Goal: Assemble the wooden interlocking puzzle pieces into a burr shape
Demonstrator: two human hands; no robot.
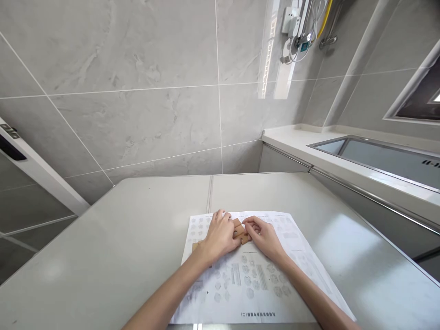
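A small cluster of wooden puzzle pieces (241, 232) lies on a white printed instruction sheet (261, 279), between my two hands. My left hand (220, 233) rests on the sheet with its fingers curled onto the left side of the pieces. My right hand (263, 234) pinches the right side of the same cluster with bent fingers. Another wooden piece (195, 246) peeks out from under my left wrist. The sheet shows rows of small diagrams.
The sheet lies on a grey table top (103, 256) with a seam down its middle, pushed against a grey tiled wall (137, 91). To the right runs a white counter with a steel sink (385, 158). Wall sockets and pipes (302, 27) hang above.
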